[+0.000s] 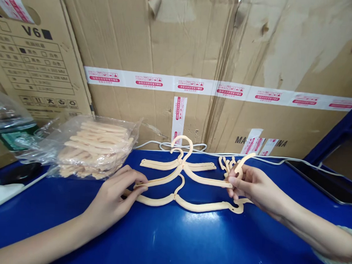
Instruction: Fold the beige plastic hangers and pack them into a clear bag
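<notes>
My left hand (114,190) pinches the left tip of a cream clothes hanger (165,178) between thumb and fingers. The hanger is raised slightly, with its hook pointing away from me. At its other end, my right hand (252,185) is closed around a cream curved piece (246,159) that meets the hanger's right tip; the fingers hide the joint. A second hanger (201,207) lies nearer to me, with a curved piece (236,208) at its right end. Behind the held one is a hanger with straighter arms (158,163).
Several loose curved pieces (226,163) lie behind my right hand. A clear bag of cream hanger parts (95,146) sits at left, beside a plastic bottle (7,112). A white cable (270,160) runs along the cardboard (135,109) to a dark phone-like slab (320,182).
</notes>
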A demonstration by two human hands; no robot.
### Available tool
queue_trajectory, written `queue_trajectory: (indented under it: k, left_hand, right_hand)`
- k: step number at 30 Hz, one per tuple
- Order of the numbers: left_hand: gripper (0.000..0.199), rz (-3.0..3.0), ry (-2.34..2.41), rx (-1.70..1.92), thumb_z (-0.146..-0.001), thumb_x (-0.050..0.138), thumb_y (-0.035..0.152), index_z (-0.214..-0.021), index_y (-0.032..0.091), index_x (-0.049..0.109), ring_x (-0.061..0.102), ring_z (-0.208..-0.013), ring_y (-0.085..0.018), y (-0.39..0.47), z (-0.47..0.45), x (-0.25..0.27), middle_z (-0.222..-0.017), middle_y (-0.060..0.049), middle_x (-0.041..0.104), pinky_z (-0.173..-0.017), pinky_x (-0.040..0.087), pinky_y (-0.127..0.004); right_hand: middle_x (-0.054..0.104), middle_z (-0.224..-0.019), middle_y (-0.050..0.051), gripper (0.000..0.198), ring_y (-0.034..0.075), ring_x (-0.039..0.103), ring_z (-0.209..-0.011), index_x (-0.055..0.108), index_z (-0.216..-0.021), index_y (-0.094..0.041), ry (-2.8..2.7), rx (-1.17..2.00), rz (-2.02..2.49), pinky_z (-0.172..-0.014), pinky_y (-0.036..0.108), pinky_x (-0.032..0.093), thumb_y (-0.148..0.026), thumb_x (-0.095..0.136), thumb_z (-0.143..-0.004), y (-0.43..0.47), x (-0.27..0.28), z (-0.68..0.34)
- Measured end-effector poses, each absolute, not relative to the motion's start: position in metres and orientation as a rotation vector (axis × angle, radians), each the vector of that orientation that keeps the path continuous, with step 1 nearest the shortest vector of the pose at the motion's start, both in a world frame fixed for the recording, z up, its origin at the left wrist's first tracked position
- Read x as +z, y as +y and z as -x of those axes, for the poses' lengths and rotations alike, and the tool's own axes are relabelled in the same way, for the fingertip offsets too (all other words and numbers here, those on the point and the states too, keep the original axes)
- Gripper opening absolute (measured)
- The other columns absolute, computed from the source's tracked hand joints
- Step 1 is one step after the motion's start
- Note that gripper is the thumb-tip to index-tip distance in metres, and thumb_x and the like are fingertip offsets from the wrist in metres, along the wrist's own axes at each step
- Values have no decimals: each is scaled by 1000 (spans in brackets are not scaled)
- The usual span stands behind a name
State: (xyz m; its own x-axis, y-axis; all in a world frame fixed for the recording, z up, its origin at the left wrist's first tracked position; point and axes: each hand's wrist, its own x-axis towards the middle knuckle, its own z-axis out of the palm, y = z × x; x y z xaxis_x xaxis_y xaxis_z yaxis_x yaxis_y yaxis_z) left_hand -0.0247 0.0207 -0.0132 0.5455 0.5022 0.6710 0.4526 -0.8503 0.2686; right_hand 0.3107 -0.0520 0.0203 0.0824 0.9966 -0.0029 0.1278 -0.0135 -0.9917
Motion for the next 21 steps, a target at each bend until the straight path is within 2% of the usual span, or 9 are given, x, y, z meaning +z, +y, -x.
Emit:
queue_trajectory:
  k: [3,7,10,13,15,21]
  left_hand:
    - [7,-2748,843,1196,-93,58,18,-99,22,59,60,-75,-16,20,25,-11,-83,0,63,-68,49,-27]
    - [19,-2878,784,1171,-91,58,16,-110,21,58,62,-77,-17,22,33,-5,-88,-2,67,-71,50,-28]
    - [17,-3006,676,1051,-90,56,14,-106,20,60,62,-76,-18,24,40,5,-87,-3,70,-71,50,-29]
    - [17,-3135,518,910,-89,55,11,-102,19,62,62,-76,-19,25,44,17,-85,-4,71,-70,50,-30]
    - [18,-3174,415,898,-87,54,9,-100,17,63,61,-73,-19,25,45,22,-81,-5,70,-67,50,-30]
    - [19,-3194,194,863,-80,53,5,-95,14,60,58,-69,-21,24,45,17,-81,-10,66,-62,49,-32]
  right_hand:
    - [60,-67,-1,48,13,62,-58,56,-76,-17,-1116,1198,1285,-52,23,54,-46,91,-59,-53,24,-310]
    - [62,-81,1,38,13,61,-69,65,-86,-18,-1094,1236,1214,-50,19,51,-42,87,-67,-51,29,-315]
    - [62,-76,2,30,11,56,-66,71,-82,-17,-1104,1260,1179,-49,16,46,-43,84,-72,-45,36,-331]
    - [63,-72,1,27,10,53,-60,76,-78,-19,-1130,1204,1189,-47,17,45,-41,87,-66,-37,42,-356]
    - [66,-73,2,27,10,53,-58,77,-80,-21,-1224,1192,1233,-48,20,47,-41,87,-64,-33,45,-375]
    - [72,-76,6,20,15,61,-62,79,-85,-22,-1867,1142,1384,-53,24,48,-40,78,-77,-31,48,-396]
